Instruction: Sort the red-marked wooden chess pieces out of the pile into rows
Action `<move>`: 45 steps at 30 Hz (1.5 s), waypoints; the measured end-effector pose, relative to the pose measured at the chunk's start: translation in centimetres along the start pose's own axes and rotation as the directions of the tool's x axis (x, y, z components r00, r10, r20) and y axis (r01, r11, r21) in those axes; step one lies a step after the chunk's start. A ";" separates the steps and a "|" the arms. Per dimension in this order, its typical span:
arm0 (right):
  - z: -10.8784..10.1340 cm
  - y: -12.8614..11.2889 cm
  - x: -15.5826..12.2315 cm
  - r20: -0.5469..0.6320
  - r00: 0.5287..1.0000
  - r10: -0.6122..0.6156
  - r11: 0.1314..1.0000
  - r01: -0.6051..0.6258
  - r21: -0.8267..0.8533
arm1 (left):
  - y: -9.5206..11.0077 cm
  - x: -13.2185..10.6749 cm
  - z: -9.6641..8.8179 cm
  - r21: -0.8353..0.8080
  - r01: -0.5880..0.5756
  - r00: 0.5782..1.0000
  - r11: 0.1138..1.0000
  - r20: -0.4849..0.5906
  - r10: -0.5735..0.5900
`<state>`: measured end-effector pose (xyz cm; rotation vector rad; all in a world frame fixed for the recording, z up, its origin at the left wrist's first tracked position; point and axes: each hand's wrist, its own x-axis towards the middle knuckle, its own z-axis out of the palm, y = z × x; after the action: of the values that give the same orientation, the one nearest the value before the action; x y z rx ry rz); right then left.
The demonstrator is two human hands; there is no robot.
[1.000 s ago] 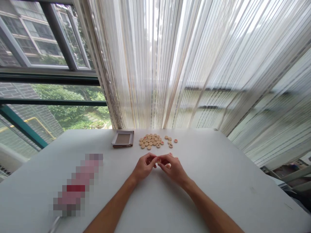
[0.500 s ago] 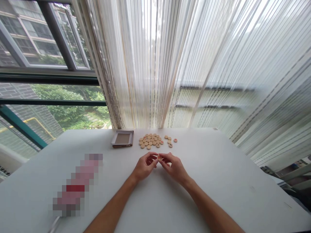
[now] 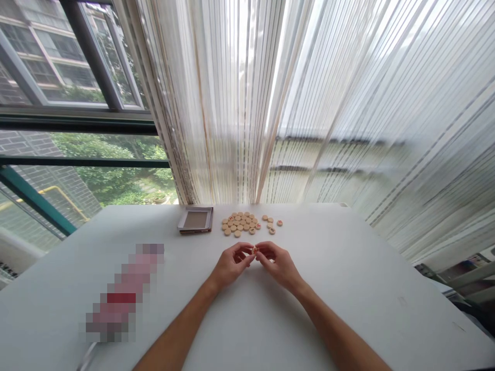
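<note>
My left hand (image 3: 229, 264) and my right hand (image 3: 277, 263) meet at the middle of the white table (image 3: 348, 288). Together their fingertips pinch one small round wooden game piece (image 3: 254, 250) with a red mark on it. Just beyond the hands lies a cluster of several similar wooden discs (image 3: 240, 224), with a few loose ones (image 3: 271, 223) to its right. Any pieces under my right hand are hidden.
A shallow grey box lid (image 3: 196, 220) lies left of the discs. A blurred-out pink and red object (image 3: 124, 293) lies at the table's left. Striped sheer curtains (image 3: 309, 103) hang behind the table, and a window (image 3: 69, 103) is at the left.
Both hands have drifted slightly toward the far side, still holding the piece between them. The curtain has swayed.
</note>
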<state>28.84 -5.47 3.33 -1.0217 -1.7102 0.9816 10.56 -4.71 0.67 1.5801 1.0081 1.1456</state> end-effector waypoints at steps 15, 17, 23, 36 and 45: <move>-0.2 0.2 -0.1 -0.046 0.998 0.034 0.999 -0.035 -0.019 | 1.0 -0.3 0.1 0.101 -0.018 1.000 0.995 0.022 0.015; -0.2 0.3 -0.1 -0.045 0.998 0.036 0.999 -0.037 -0.016 | 0.8 -0.3 0.0 0.093 -0.017 1.000 0.996 0.017 0.015; -0.2 0.3 0.0 -0.015 0.999 0.037 0.999 -0.037 0.027 | 0.3 -0.2 0.2 0.038 -0.002 1.000 0.999 0.008 0.002; 0.2 -0.1 -0.1 0.065 0.995 -0.080 0.997 0.080 0.010 | -0.1 0.1 0.1 -0.047 0.000 1.000 0.999 -0.012 0.000; 0.3 -0.4 -0.3 0.067 0.987 -0.145 0.985 0.150 -0.089 | -0.3 0.2 0.0 -0.065 0.024 0.999 0.998 -0.020 -0.025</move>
<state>28.54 -5.91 3.48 -0.9183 -1.8686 0.8510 10.57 -4.48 0.40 1.5033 0.9914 1.1690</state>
